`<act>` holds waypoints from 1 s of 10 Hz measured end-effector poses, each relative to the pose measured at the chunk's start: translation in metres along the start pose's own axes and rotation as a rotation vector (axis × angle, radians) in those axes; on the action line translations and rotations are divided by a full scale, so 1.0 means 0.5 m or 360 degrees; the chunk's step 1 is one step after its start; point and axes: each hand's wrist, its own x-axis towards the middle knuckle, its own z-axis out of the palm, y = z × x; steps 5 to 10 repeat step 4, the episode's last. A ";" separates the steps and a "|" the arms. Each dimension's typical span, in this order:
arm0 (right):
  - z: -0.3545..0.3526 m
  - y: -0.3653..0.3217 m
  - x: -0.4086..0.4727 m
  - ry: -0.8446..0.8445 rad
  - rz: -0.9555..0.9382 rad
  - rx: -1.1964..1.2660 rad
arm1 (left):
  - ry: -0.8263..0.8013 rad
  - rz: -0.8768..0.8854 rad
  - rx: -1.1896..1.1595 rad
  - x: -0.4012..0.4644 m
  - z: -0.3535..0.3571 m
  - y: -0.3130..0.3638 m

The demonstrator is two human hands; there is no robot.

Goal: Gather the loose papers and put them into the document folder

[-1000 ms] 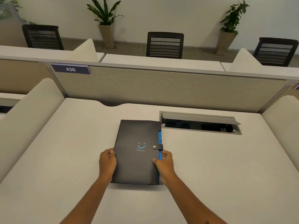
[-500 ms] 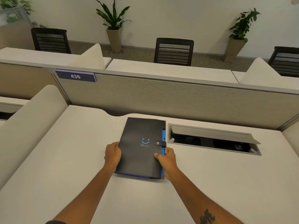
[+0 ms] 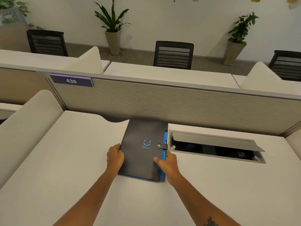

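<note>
Closed black document folder (image 3: 143,150) flat on the pale worktop (image 3: 68,160) at frame centre, left hand (image 3: 115,156) gripping its left edge, right hand (image 3: 167,162) gripping its blue right edge, open cable hatch (image 3: 216,145) just right

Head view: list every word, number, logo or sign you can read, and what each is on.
"436": white digits on the dark nameplate on the partition.
Blue smile logo on the folder cover: a symbol, no letters.
Small blue print under the logo: too small to read.
Nothing else legible.
</note>
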 end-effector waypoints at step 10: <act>-0.112 0.080 -0.109 0.0072 -0.0138 -0.0237 | 0.0130 0.0011 0.0238 -0.121 -0.030 -0.061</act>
